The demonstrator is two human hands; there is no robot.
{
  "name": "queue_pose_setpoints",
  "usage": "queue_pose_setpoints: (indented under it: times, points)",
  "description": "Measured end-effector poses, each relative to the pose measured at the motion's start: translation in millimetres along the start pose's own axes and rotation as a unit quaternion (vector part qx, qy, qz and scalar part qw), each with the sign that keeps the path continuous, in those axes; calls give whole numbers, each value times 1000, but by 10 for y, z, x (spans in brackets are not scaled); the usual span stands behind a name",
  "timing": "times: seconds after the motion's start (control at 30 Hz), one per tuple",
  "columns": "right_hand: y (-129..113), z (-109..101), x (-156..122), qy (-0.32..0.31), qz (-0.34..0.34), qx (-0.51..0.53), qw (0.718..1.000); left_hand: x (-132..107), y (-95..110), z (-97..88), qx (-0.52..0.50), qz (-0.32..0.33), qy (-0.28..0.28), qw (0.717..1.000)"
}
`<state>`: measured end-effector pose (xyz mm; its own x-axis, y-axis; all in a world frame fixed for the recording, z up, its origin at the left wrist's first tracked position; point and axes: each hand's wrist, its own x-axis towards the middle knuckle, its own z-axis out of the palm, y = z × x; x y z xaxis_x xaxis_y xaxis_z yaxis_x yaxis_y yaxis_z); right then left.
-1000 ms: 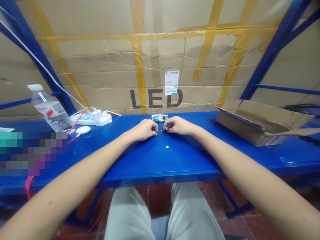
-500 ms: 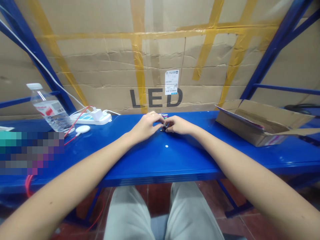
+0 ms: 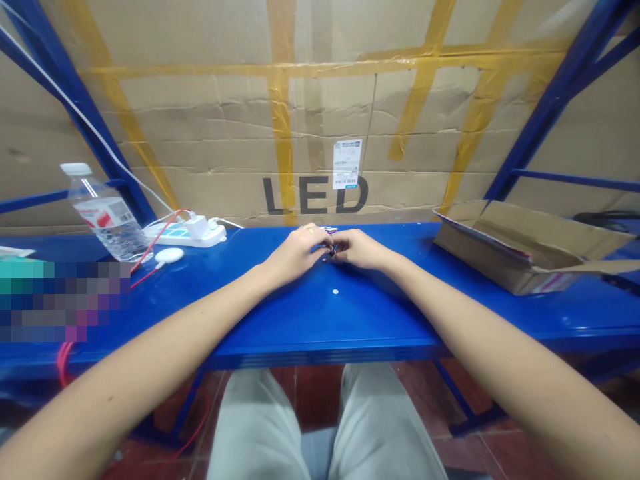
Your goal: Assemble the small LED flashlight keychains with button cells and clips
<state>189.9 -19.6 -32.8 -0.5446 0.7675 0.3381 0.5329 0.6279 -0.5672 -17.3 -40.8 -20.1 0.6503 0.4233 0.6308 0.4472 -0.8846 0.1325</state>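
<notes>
Near the back of the blue table [image 3: 280,313], my left hand [image 3: 299,249] and my right hand [image 3: 359,248] meet with fingertips pinched. Between them is a small dark, partly shiny piece [image 3: 331,252], mostly hidden by the fingers and too small to name. A ring sits on a finger of my left hand. Just behind the fingers, a few thin purple and white items [image 3: 330,230] show, partly covered. A tiny bit [image 3: 324,261] lies on the table below my fingertips. Closer to me is a small white round spot [image 3: 335,291].
At the left stand a tilted water bottle [image 3: 109,217], a white power strip [image 3: 215,235] with a plug, and a white round disc [image 3: 169,255] on a red cable. An open cardboard box [image 3: 485,257] is at the right. A large taped carton [image 3: 220,147] backs the table.
The whole view has shifted slightly to the right. Both hands stay together at the small piece, with only slight finger movement.
</notes>
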Motion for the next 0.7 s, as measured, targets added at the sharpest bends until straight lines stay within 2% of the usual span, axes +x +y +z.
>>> queue_pose_setpoints:
  times: [0.3,0.53,0.6,0.7]
  points:
    - [-27,7,-7,7,10,26,1000,3,-3,-13,0,5,-18,1000]
    - [9,-4,-5,17,29,26,999,-5,-52,-19,13,-22,-11,1000]
    - [30,-11,-1,25,31,18,999,-19,-83,-7,25,-35,-32,999]
    - [15,-35,4,26,45,31,998,-49,-129,45,39,-45,-101,993]
